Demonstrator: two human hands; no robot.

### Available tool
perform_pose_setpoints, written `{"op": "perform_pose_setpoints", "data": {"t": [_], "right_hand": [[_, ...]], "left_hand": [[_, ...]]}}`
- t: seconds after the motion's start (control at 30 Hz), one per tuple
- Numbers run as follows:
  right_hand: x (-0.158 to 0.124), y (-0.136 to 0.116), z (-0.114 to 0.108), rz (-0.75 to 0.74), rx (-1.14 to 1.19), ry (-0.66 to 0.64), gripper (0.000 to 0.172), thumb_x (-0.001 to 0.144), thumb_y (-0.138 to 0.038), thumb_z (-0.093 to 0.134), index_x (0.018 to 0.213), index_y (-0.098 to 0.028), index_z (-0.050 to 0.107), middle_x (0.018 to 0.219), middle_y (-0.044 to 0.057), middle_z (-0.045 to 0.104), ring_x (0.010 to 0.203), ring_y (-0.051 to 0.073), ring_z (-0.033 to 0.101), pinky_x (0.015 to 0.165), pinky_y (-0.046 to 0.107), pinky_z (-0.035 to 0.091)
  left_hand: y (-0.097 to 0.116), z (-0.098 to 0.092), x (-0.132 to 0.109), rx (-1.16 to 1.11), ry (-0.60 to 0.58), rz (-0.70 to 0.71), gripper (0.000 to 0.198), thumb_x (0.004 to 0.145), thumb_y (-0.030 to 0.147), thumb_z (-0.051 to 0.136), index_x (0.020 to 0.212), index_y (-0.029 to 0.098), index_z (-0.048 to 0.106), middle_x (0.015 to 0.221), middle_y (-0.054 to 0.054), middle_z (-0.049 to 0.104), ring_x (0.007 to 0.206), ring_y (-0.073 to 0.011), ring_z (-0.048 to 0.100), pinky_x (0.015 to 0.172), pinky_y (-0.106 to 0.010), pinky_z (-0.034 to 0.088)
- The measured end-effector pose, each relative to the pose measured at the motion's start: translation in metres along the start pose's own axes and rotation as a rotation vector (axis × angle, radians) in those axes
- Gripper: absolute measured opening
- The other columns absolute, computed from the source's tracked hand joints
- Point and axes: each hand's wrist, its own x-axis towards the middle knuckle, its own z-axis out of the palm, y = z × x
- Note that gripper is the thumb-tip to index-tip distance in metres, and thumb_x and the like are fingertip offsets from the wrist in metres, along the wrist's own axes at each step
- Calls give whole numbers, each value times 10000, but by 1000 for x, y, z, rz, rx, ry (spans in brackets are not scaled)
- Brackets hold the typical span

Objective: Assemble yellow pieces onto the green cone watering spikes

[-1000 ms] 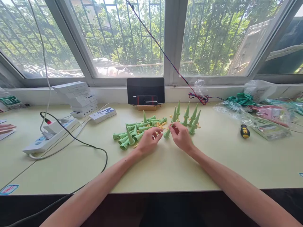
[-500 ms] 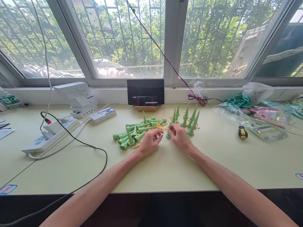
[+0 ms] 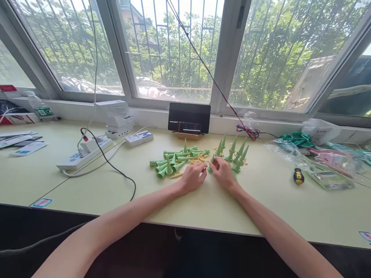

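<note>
My right hand [image 3: 222, 172] is closed around a green plastic cone-shaped spike [image 3: 211, 165], which stands point up near the table surface. Just left of it, my left hand [image 3: 193, 177] is curled with thumb and fingertips close together; whatever lies between them is too small to make out. Beyond my left hand are small yellow pieces [image 3: 200, 158] and a pile of green spikes [image 3: 160, 168], most lying down, a few upright. Behind my right hand several green spikes [image 3: 232, 148] stand point up, some with yellow pieces on their sides.
A tablet [image 3: 189, 114] leans on a stand by the window. White boxes [image 3: 117, 119] and a power strip [image 3: 84, 154] with cables lie left. To the right are a yellow-black screwdriver [image 3: 298, 176] and plastic-bagged items [image 3: 330, 175]. The table's edge runs below my forearms.
The view has turned left and tilted. My left hand has come closer to the spike in my right hand. My right hand keeps its grip on the spike.
</note>
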Motion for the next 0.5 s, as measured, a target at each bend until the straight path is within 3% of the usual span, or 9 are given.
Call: {"op": "perform_pose_setpoints", "data": {"t": [0.3,0.5], "right_hand": [[-4,8,3,-34,-31,39,218,858,-351,496,699,-218,428,684,3,510,585,156,462,596,290,387],[-5,2,4,-21,2,41,232,874,-354,498,697,-209,465,679,-1,525,568,151,486,601,288,399]], "left_hand": [[-4,5,15,105,-128,126,126,840,113,492,847,153,612,781,-80,700,596,-191,636,547,-281,426],[-12,-4,3,146,-148,232,126,844,132,484,780,167,587,680,-52,660,521,-160,578,514,-268,405]]}}
